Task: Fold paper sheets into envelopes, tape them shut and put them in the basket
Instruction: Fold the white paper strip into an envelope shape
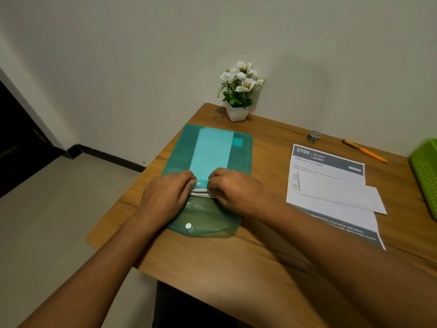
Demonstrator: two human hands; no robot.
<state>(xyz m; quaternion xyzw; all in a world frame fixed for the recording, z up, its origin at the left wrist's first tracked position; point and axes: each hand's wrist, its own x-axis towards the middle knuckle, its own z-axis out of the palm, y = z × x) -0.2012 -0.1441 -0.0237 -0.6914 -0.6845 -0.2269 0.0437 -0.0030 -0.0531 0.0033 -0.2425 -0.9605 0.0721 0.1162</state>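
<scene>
Wooden surface [236, 268] carries the makings of an envelope job. A teal plastic snap folder [212, 147] lies with its flap [205, 221] open toward the person, so the mouth can be reached. To the right, a printed sheet [307, 162] lies under a folded white paper [343, 192], within reach of the green basket [425, 166] at the edge. The left hand [165, 197] curls its fingers on the folder's mouth, apparently to steady it. The right hand [234, 190] pinches the white paper sheets [201, 192] showing there, seemingly to draw one out. A potted white flower [237, 112], an orange pen [365, 151] and a tape roll [314, 136] stand near the wall.
</scene>
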